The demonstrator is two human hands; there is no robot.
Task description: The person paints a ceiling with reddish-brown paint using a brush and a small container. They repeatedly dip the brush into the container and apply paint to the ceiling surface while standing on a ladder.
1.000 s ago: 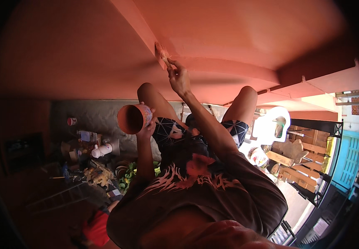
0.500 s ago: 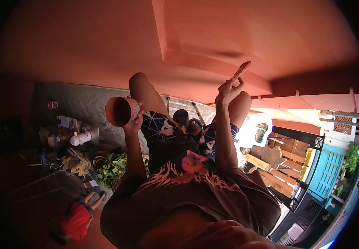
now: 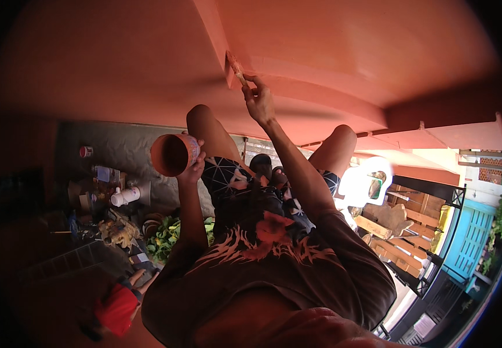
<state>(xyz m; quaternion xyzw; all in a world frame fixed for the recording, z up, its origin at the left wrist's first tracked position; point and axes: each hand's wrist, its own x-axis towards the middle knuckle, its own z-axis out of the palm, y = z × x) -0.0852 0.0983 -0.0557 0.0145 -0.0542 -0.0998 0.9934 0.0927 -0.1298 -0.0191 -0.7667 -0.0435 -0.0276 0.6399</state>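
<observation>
My left hand [image 3: 193, 164] is wrapped round a round paint tub [image 3: 192, 149], its open mouth turned toward the left and its inside dark. A paintbrush [image 3: 237, 68] with reddish bristles is pinched in my right hand [image 3: 258, 101]. The bristle end meets, or nearly meets, the corner where a raised ledge [image 3: 219, 37] stands out from the orange-red painted surface [image 3: 320, 40]. Whether the bristles press on it I cannot tell. My bare knees lie just below that surface.
A person in a red shirt [image 3: 116, 310] is at the lower left. Near them are leafy plants [image 3: 173, 239], a white jug [image 3: 125, 196] and assorted clutter. On the right are a white plastic chair [image 3: 367, 180], wooden boards [image 3: 402, 255], a black metal frame [image 3: 457, 200] and a turquoise gate [image 3: 470, 238].
My right hand has carried the paintbrush left and upward, from over my right knee to the ledge corner. The left hand still holds the paint tub in nearly the same place.
</observation>
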